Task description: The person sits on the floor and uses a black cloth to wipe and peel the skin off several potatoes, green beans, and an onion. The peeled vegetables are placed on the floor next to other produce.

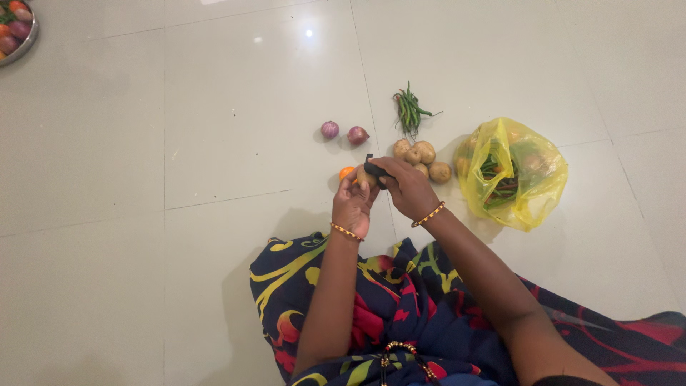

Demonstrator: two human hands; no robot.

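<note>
At about 3 o'clock from the hands lies a yellow plastic bag (511, 174), crumpled and translucent, its mouth open toward the person, with green and dark red vegetables showing through the film; no label can be made out on it.

The left hand (353, 203) has its grip pinched around a small potato (365, 176), held just above the floor (214, 143) near the middle of the view. The right hand (406, 187) has its grip pressed together around a black peeler (374, 170), which lies against the potato's upper side. The peeler's long axis runs roughly from 10 o'clock to 4 o'clock; the potato is too covered by fingers to tell its axis.

A small orange thing (346, 171) peeks out at 9 o'clock of the potato, half hidden by the left fingers. A pile of potatoes (424, 158) rests just at 1 o'clock of the hands, touching one another. Two red onions (344, 132) sit at 11 o'clock, near each other. A bundle of green beans (410, 111) lies at 12 o'clock, its length pointing from 12 to 6. A steel plate (27, 43) of vegetables shows at the far 10 o'clock corner.
</note>
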